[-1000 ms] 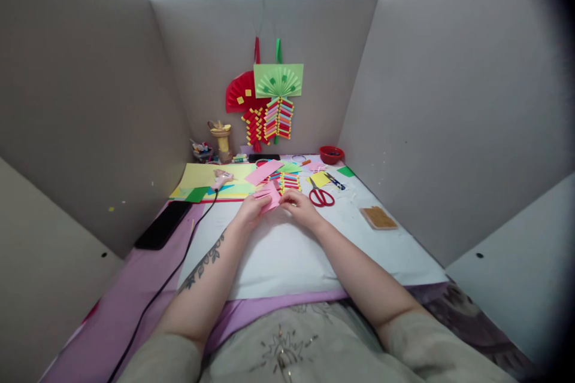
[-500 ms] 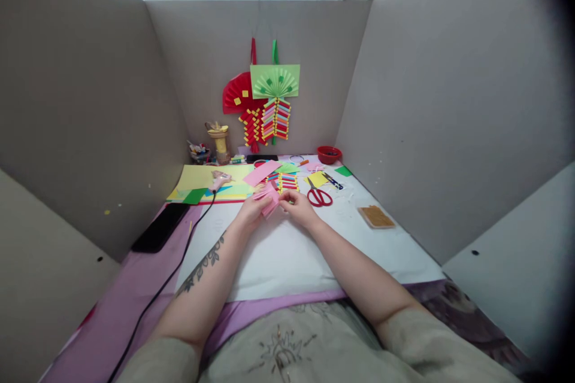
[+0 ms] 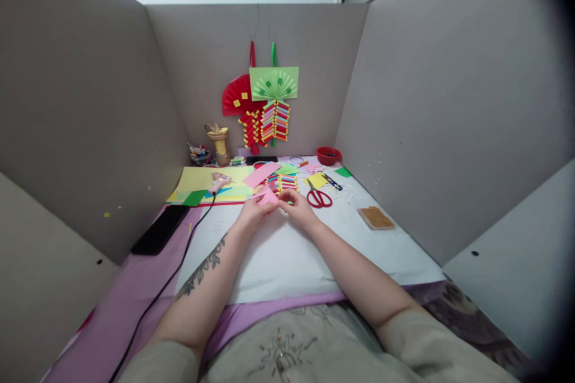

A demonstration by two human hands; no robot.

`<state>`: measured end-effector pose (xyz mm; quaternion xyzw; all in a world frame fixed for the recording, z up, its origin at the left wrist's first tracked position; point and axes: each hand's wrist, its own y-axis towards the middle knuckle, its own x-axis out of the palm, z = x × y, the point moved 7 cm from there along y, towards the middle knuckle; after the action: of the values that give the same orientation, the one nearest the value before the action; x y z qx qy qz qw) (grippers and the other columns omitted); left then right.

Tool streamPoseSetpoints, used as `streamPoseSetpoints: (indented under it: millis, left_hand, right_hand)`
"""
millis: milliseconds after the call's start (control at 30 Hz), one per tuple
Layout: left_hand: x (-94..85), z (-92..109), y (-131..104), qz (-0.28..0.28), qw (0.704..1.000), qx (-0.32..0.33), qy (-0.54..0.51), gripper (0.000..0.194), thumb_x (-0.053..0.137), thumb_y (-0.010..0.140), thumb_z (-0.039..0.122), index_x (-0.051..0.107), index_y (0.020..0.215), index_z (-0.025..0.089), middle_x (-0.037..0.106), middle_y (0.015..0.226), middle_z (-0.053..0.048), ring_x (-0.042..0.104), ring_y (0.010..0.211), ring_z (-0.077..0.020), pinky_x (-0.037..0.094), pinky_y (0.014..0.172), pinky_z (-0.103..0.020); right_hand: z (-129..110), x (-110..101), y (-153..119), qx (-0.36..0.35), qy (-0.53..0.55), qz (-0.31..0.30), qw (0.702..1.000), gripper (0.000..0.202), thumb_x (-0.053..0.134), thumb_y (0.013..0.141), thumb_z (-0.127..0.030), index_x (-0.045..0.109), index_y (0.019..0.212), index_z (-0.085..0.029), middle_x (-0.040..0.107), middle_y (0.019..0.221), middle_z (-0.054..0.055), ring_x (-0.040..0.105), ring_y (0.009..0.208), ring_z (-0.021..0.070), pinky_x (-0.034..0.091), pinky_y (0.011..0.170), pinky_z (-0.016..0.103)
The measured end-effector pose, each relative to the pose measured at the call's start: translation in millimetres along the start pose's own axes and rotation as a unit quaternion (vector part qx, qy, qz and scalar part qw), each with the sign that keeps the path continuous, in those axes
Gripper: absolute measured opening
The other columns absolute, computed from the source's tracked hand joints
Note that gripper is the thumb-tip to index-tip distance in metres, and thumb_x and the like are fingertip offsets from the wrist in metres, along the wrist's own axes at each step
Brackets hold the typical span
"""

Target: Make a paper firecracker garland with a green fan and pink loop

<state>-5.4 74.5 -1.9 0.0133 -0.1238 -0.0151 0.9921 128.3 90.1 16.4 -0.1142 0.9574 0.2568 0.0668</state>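
Observation:
Pink paper [image 3: 268, 196], looking fringed or folded, is held up between my two hands over the white sheet [image 3: 278, 257]. My left hand [image 3: 255, 213] is closed on its left side, thumb on top. The fingertips of my right hand [image 3: 294, 206] pinch its right edge. Just behind lies a row of small rolled paper tubes [image 3: 287, 183] in red, yellow and blue. A flat pink strip [image 3: 262, 174] rests at their left. Red-handled scissors [image 3: 319, 196] lie beside my right hand, their blades pointing away.
At left are a glue gun [image 3: 219, 182] with its black cord, yellow sheets [image 3: 191, 179] and a black phone-like slab [image 3: 160, 229]. To the right stand a craft knife [image 3: 332, 182], a brown pad [image 3: 376, 217] and a red bowl [image 3: 329, 155]. Paper ornaments [image 3: 274, 84] hang on the back panel.
The pink paper has turned and been lowered between my hands, so less of its fringe shows. My left hand's fingers have shifted inward, closer to the right hand.

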Motion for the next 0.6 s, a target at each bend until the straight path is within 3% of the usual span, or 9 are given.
streamPoseSetpoints:
  millis: [133, 400, 600]
  left_hand:
    - [-0.3, -4, 1, -0.005, 0.998, -0.038, -0.053, 0.038, 0.081, 0.05, 0.017, 0.068, 0.085, 0.01, 0.068, 0.078, -0.005, 0.06, 0.068, -0.0137, 0.046, 0.068, -0.025]
    - [5.9, -7, -3, -0.029, 0.991, -0.096, -0.093, 0.028, 0.075, 0.053, 0.007, 0.064, 0.078, 0.012, 0.063, 0.07, -0.002, 0.057, 0.062, -0.0084, 0.045, 0.06, -0.018]
    - [4.3, -6, -1, -0.032, 0.995, -0.085, -0.033, 0.025, 0.074, 0.059, 0.017, 0.061, 0.081, 0.011, 0.062, 0.073, -0.004, 0.057, 0.065, -0.0109, 0.047, 0.063, -0.022]
  right_hand:
    - [-15, -4, -1, -0.075, -0.054, -0.015, 0.996, 0.008, 0.059, 0.074, -0.019, 0.063, 0.081, -0.02, 0.052, 0.101, 0.006, 0.053, 0.092, 0.0184, 0.046, 0.064, 0.027]
    - [-24, -2, -2, -0.149, -0.096, -0.034, 0.984, 0.009, 0.059, 0.077, -0.014, 0.064, 0.079, -0.022, 0.052, 0.097, 0.005, 0.054, 0.095, 0.0187, 0.045, 0.083, 0.035]
    - [-25, -5, 0, -0.12, -0.106, -0.024, 0.987, 0.004, 0.06, 0.076, -0.015, 0.06, 0.075, -0.019, 0.055, 0.086, 0.004, 0.055, 0.082, 0.0168, 0.045, 0.066, 0.028]
